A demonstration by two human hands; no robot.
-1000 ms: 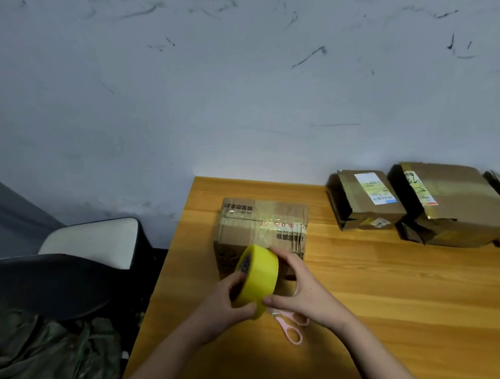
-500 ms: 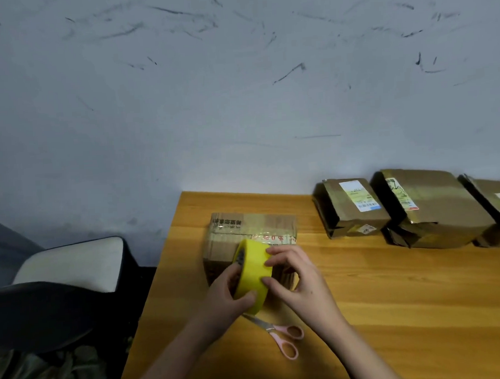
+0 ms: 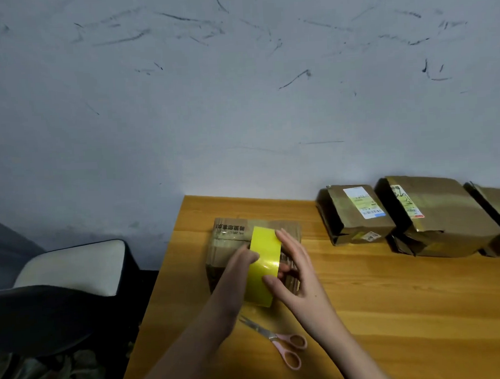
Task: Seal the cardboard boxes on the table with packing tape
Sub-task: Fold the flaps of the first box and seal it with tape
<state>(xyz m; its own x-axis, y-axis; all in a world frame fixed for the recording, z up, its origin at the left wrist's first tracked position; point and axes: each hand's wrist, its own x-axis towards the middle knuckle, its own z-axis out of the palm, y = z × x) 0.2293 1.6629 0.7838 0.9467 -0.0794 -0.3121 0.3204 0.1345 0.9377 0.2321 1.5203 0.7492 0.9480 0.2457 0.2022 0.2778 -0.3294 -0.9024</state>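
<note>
My left hand [image 3: 241, 262] grips the yellow tape roll [image 3: 263, 265] from its left side, fingers curled out of sight behind it. My right hand [image 3: 298, 273] lies against the roll's right side, fingers nearly straight, thumb pressed on the tape's face. Under and beyond my fingers sits the box [image 3: 231, 239], with dark printed characters on its top too blurred to read. Nearer me than my wrists, pink-handled scissors [image 3: 277, 343] lie on the table [image 3: 408, 311]. Well right of my fingers, three more boxes [image 3: 447, 216] stand by the wall, each with a white label whose print I cannot read.
</note>
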